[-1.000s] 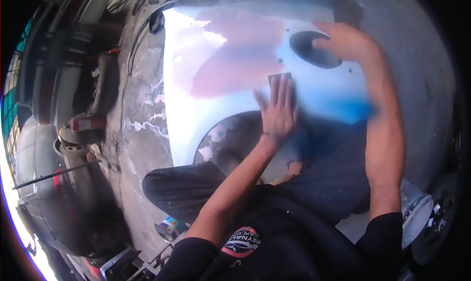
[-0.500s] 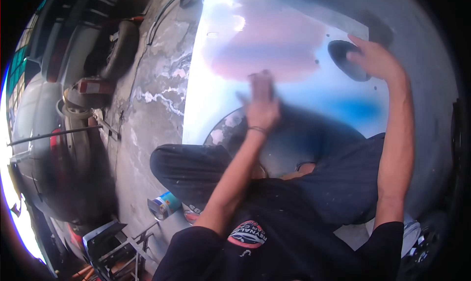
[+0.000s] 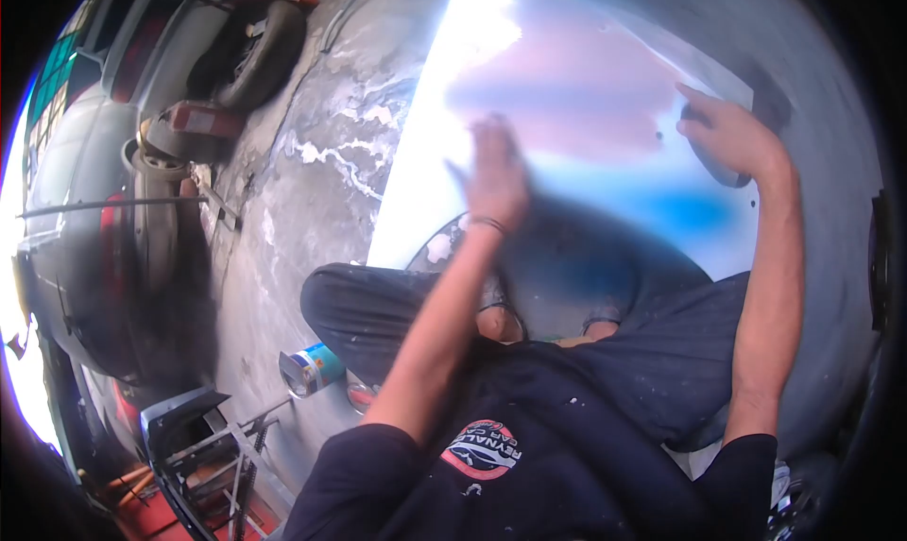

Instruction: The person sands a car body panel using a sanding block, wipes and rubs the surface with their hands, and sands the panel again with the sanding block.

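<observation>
A pale car body panel (image 3: pixel 576 177) with a pinkish patch lies before my crossed legs, its curved arch cut-out towards me. My left hand (image 3: pixel 496 177) is flat over the panel just above the arch, fingers stretched and blurred; a dark sheet, hard to make out, shows at its fingertips. At the panel's right side, my right hand (image 3: pixel 732 135) rests by the dark oval hole (image 3: pixel 723 166), index finger extended and thumb apart, with nothing visible in it.
A blue-labelled can (image 3: pixel 316 369) lies on the floor left of my knee. Further left are a tire (image 3: pixel 267 57), a grey car (image 3: pixel 80 229) and a metal stand (image 3: pixel 241 456). A dark wheel is partly visible at the lower right.
The view has shifted, so the panel appears further right. My left hand has moved leftward along the panel from beside the arch's top. My right hand stays by the oval hole.
</observation>
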Demonstrator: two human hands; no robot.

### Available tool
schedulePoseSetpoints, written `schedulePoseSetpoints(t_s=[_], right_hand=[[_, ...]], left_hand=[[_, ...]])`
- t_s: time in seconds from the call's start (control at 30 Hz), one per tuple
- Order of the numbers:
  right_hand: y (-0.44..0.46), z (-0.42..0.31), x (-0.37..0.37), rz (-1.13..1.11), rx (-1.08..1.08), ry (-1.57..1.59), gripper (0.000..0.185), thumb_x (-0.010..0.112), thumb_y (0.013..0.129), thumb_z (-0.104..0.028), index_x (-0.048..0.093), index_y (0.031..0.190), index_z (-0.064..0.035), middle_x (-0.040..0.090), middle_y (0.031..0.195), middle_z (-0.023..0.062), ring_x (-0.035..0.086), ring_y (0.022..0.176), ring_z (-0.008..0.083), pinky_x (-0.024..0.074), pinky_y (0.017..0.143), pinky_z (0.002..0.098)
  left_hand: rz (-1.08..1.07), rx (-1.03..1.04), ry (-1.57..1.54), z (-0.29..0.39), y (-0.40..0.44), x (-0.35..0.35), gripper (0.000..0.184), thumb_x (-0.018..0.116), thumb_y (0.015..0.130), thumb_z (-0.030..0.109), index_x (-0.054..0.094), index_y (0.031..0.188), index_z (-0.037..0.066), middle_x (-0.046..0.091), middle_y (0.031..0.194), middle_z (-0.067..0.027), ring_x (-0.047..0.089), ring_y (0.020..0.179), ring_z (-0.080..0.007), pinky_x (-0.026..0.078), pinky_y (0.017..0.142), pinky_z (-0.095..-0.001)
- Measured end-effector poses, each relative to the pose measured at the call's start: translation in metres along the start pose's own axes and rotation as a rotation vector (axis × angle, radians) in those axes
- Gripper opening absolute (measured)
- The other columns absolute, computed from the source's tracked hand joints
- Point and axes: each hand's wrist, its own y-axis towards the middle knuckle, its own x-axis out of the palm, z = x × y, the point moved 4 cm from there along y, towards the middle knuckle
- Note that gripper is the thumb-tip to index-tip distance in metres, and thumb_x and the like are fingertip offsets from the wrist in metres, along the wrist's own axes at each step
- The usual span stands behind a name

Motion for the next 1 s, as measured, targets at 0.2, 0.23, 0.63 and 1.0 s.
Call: schedulePoseSetpoints(t_s=[0.2, 0.23, 0.63, 1.0], right_hand=[[-0.005, -0.016, -0.013, 0.007, 0.067, -0.124, 0.064, 0.064, 0.102, -0.029, 0.049, 0.163, -0.0166, 0.066, 0.146, 0.0224, 0.064, 0.13, 0.041, 0.0466, 0.114, 0.0432], [-0.002, -0.026, -0.015, 0.016, 0.045, -0.103, 0.064, 0.064, 0.102, -0.029, 0.049, 0.163, -0.0166, 0.066, 0.146, 0.0224, 0.064, 0.13, 0.041, 0.0466, 0.114, 0.0432], [0.005, -0.044, -0.008, -0.132, 0.033, -0.052, 0.061, 0.066, 0.102, -0.019, 0.05, 0.16, -0.015, 0.061, 0.152, 0.0211, 0.058, 0.139, 0.0397, 0.0434, 0.119, 0.0429], [-0.002, -0.043, 0.028, -0.168, -0.174, -0.026, 0.047, 0.067, 0.1, -0.027, 0.062, 0.139, -0.0009, 0.07, 0.128, 0.0272, 0.066, 0.119, 0.0454, 0.0515, 0.105, 0.0519]], left_hand=[[0.081, 0.062, 0.024, 0.083, -0.004, 0.046, 0.069, 0.04, 0.108, 0.026, 0.026, 0.167, -0.005, 0.014, 0.179, -0.0231, 0.008, 0.166, -0.0454, 0.005, 0.124, -0.0792], [0.174, 0.119, -0.048, 0.117, -0.023, 0.044, 0.074, 0.045, 0.105, 0.03, 0.023, 0.17, 0.002, 0.013, 0.18, -0.0184, 0.007, 0.167, -0.0415, 0.003, 0.123, -0.0796], [0.097, -0.163, 0.017, -0.016, 0.02, 0.009, 0.069, 0.03, 0.113, 0.043, 0.016, 0.173, 0.01, 0.01, 0.182, -0.0066, 0.005, 0.168, -0.0315, -0.005, 0.123, -0.0795], [0.01, -0.189, 0.012, -0.029, 0.099, -0.014, 0.073, 0.032, 0.112, 0.046, 0.017, 0.172, 0.006, 0.01, 0.182, -0.0098, 0.004, 0.168, -0.0359, -0.004, 0.123, -0.0798]])
